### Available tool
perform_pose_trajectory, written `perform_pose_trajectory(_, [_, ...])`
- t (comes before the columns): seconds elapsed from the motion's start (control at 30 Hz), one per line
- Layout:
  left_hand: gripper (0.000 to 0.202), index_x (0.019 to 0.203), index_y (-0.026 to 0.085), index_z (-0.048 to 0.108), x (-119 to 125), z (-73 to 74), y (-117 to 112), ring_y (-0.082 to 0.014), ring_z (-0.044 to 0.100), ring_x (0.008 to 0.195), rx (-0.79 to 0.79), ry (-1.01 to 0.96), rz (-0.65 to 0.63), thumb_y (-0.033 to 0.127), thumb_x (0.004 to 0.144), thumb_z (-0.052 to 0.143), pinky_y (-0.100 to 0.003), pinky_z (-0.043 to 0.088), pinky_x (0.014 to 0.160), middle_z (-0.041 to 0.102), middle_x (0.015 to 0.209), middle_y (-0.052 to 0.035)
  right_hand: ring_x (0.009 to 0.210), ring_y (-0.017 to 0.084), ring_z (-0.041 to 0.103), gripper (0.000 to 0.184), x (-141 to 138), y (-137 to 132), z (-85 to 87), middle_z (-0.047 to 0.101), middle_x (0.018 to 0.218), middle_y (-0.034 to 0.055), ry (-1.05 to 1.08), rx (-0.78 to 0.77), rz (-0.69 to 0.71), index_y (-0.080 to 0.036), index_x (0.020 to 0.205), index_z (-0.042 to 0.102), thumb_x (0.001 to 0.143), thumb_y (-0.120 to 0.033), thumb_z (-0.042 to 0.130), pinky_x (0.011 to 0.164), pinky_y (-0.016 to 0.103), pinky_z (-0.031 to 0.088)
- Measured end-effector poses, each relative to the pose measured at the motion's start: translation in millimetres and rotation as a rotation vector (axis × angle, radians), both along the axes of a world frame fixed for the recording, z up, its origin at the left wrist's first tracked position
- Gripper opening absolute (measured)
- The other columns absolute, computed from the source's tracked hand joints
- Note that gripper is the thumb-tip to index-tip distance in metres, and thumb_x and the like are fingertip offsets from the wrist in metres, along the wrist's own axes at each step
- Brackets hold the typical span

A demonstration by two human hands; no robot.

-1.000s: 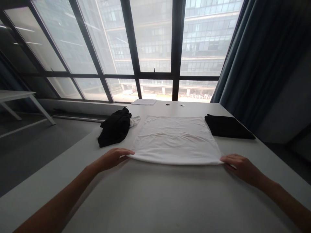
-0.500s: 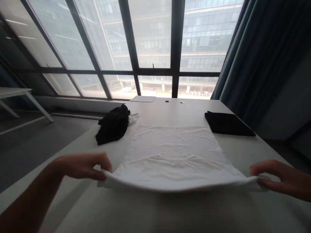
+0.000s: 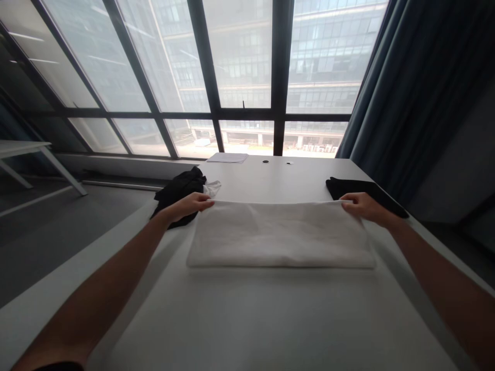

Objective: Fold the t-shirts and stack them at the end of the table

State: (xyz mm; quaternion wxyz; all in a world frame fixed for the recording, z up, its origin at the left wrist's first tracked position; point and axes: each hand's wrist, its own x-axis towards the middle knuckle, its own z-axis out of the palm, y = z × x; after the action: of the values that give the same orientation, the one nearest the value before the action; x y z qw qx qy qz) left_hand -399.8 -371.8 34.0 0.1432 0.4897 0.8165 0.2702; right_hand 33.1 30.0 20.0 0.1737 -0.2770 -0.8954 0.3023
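Note:
A white shirt (image 3: 280,234) lies folded over into a wide rectangle on the white table (image 3: 270,319). My left hand (image 3: 193,203) pinches its far left corner, close to a crumpled black garment. At the far right corner, my right hand (image 3: 361,205) grips the cloth between thumb and fingers, in front of a folded black garment. The shirt's far edge is stretched between both hands and its near edge is a straight fold.
On the left is the crumpled black garment (image 3: 176,186) with a white cloth (image 3: 212,188) beside it. The folded black garment (image 3: 386,200) rests at the right edge. White paper (image 3: 227,157) lies at the back, before tall windows. A blue curtain (image 3: 390,103) hangs right.
Both hands have carried the shirt's near edge away from me to its far edge, doubling the cloth over. The neckline is now covered, and the hands are closer together.

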Motion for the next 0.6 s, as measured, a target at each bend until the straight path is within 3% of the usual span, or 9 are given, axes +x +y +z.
perform_pose_trajectory(0.1, [0.045,0.062,0.018,0.056,-8,-43.6,31,-0.015,0.047,0.058,0.012,0.152,0.111,0.061,0.075,0.057,-0.025,0.035,0.057,0.053,0.057,0.0003,0.081,0.021,0.069,0.025,-36,10,-37.3,0.075,0.086,0.0083,-0.061,0.128,-0.118,-0.013,0.091,0.077,0.076,-0.021,0.059,0.074,0.026,0.05])
perform_pose_trajectory(0.2, [0.038,0.062,0.019,0.056,-14,-69.8,42,-0.0161,0.048,0.06,0.026,0.194,0.169,0.054,0.075,0.054,-0.026,0.033,0.058,0.055,0.058,-0.0006,0.085,0.023,0.07,0.024,-49,15,-62.5,0.076,0.088,0.0102,-0.075,0.164,-0.176,-0.013,0.09,0.077,0.077,-0.019,0.058,0.077,0.027,0.049])
perform_pose_trajectory(0.27, [0.037,0.064,0.019,0.059,-19,-72.9,41,-0.0163,0.049,0.061,0.025,0.199,0.178,0.052,0.076,0.051,-0.026,0.033,0.058,0.056,0.059,-0.0006,0.083,0.023,0.07,0.026,-47,21,-68.7,0.076,0.086,0.0102,-0.066,0.164,-0.195,-0.013,0.095,0.077,0.079,-0.021,0.058,0.075,0.027,0.049])
perform_pose_trajectory(0.4, [0.037,0.07,0.018,0.063,-31,-60.0,41,-0.0171,0.053,0.066,-0.012,0.23,0.177,0.05,0.081,0.049,-0.025,0.036,0.06,0.062,0.067,-0.0014,0.081,0.021,0.07,0.028,-45,33,-63.9,0.076,0.088,0.0085,-0.013,0.171,-0.221,-0.013,0.102,0.076,0.084,-0.025,0.058,0.073,0.025,0.048])
perform_pose_trajectory(0.5, [0.031,0.067,0.018,0.062,-32,-55.3,50,-0.0173,0.055,0.066,-0.079,0.262,0.198,0.044,0.081,0.052,-0.025,0.037,0.061,0.062,0.066,-0.0018,0.087,0.02,0.07,0.029,-54,34,-60.5,0.076,0.095,0.0091,-0.094,0.227,-0.247,-0.013,0.106,0.075,0.087,-0.022,0.056,0.074,0.024,0.047])
perform_pose_trajectory(0.6, [0.028,0.062,0.017,0.061,-27,-59.4,58,-0.0179,0.056,0.062,-0.166,0.282,0.228,0.037,0.081,0.057,-0.026,0.038,0.059,0.06,0.061,-0.0024,0.092,0.021,0.07,0.025,-64,29,-64.8,0.076,0.097,0.0096,-0.184,0.25,-0.249,-0.015,0.103,0.076,0.087,-0.018,0.056,0.078,0.024,0.047])
